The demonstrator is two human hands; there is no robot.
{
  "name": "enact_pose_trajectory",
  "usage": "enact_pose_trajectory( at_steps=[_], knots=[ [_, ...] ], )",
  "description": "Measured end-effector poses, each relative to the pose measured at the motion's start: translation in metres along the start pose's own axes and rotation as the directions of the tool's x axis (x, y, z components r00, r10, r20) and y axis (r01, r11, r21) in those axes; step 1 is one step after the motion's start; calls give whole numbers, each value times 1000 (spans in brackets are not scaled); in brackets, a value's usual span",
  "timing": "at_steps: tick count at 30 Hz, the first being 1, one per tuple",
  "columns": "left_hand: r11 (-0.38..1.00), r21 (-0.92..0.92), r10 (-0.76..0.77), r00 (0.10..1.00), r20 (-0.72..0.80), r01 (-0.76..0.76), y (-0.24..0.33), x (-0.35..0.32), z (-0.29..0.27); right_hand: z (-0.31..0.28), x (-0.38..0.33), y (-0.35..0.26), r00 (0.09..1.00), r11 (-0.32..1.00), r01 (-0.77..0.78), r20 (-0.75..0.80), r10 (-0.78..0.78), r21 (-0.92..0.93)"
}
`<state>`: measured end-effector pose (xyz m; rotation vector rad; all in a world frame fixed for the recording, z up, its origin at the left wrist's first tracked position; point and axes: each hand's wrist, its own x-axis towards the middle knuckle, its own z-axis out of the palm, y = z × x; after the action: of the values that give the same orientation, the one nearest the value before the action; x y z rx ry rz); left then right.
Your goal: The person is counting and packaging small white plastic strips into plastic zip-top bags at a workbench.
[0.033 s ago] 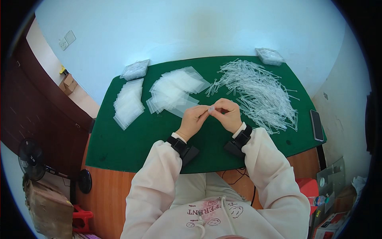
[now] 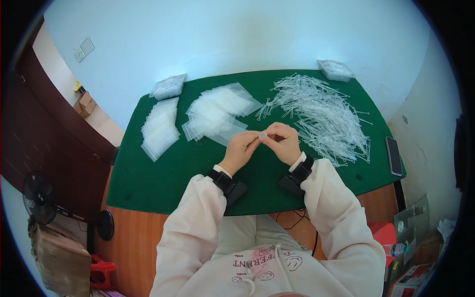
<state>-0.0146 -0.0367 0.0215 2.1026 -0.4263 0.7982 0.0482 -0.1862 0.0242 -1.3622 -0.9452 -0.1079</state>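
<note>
Left stack of filled bags [image 2: 159, 129]: small, done so far. Empty bags [image 2: 217, 111] fanned mid-mat, plenty left. Left hand [image 2: 241, 148] and right hand [image 2: 282, 142] pinch one small clear bag [image 2: 263, 134] above mat [image 2: 163, 178]. Big tie pile [image 2: 319, 115] right, mostly unpacked. Clear packs [image 2: 168, 87] at back corners.

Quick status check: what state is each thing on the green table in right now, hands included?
Left hand: pinching the small clear item.
Right hand: pinching it too.
Small clear item: held above the table.
Clear plastic bags: loose fanned pile.
Second bag stack: lying flat.
Clear thin sticks: scattered heap.
Black phone: flat, screen dark.
</note>
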Motion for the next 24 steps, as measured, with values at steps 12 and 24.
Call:
enact_pose_trajectory(
  at_steps=[12, 24],
  knots=[
    [999, -11, -45, 995, 93, 46, -2, 0, -2, 0, -1, 11, 997, 988, -71, -4, 73, 139],
    [762, -514, -283, 916, 285, 395, -11, -4, 8, -2, 2, 8, 959, 930, -271, -16, 284, 246]
  ],
)
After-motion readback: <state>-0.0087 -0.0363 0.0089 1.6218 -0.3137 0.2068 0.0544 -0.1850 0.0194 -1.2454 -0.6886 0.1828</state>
